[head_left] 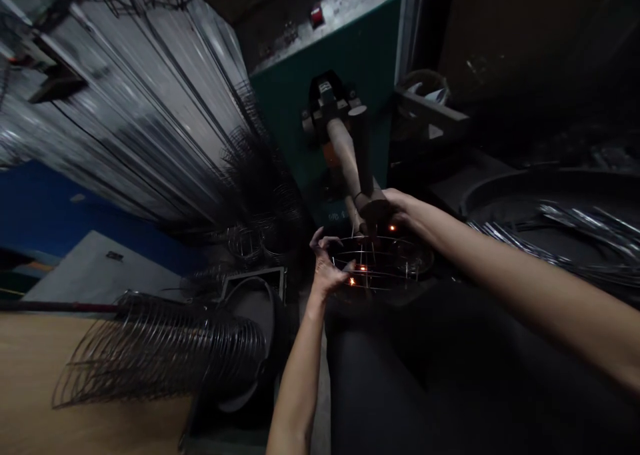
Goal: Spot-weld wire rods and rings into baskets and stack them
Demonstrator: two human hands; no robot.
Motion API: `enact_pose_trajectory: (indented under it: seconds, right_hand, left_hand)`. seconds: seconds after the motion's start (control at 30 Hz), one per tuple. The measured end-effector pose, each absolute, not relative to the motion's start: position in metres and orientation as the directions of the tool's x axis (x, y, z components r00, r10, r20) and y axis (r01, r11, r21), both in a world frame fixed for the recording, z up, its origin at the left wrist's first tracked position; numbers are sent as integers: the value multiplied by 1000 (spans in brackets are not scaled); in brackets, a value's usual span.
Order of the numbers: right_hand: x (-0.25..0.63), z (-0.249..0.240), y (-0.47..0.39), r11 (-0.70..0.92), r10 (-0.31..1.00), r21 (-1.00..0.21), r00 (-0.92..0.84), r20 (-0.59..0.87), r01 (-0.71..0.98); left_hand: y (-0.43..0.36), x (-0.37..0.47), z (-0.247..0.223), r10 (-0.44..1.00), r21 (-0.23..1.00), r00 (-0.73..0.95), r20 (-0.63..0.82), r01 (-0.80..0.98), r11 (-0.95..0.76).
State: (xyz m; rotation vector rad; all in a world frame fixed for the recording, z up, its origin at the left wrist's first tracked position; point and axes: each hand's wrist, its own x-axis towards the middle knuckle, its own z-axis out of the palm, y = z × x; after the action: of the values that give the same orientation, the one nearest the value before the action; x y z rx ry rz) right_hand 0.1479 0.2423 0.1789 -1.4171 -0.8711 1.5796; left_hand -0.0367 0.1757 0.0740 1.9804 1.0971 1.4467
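Note:
A round wire frame (pixel 385 288) of thin metal rings sits beneath the spot welder's arm (pixel 345 152), with small orange sparks glowing at several spots on it. At the frame's left side is my left hand (pixel 327 272), its thumb and fingers spread apart beside the wires; whether it touches them is unclear. My right hand (pixel 397 205) reaches in from the right, close against the dark round electrode end (pixel 375 210). Its fingers are mostly hidden behind that part and in shadow.
The green welder body (pixel 285 95) stands ahead, with a red switch (pixel 317 16) on top. Coiled wire rings (pixel 165 348) hang on a rod at the lower left. Long metal wires (pixel 165 88) lie at the upper left. A large round tub (pixel 530 182) with bent wires is at the right.

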Motion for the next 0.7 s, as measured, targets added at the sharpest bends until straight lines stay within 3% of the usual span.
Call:
enact_pose_trajectory:
  seconds: [0.2, 0.3, 0.37, 0.43, 0.53, 0.63, 0.7]
  right_hand:
    - [168, 186, 226, -548, 835, -824, -152, -529, -144]
    - [186, 179, 198, -482, 876, -862, -109, -471, -154]
    - [195, 167, 174, -409, 912, -906, -93, -400, -110]
    - [196, 151, 147, -312, 944, -950, -106, -312, 16]
    - [177, 125, 108, -13, 989, -949, -135, -59, 316]
    - [159, 110, 76, 213, 964, -748, -259, 57, 628]
    - [165, 113, 60, 340, 918, -629, -392, 60, 699]
  left_hand:
    - [162, -43, 56, 757, 630, 321, 569, 422, -652]
    - [141, -63, 62, 792, 657, 443, 419, 454, -602]
    - [125, -73, 76, 827, 750, 481, 291, 423, -509]
    - [112, -70, 95, 887, 849, 408, 217, 370, -378]
    - [102, -30, 122, 931, 899, 319, 179, 330, -286]
    - [95, 22, 137, 915, 912, 376, 147, 307, -273]
    - [90, 41, 142, 929, 932, 350, 122, 281, -229]
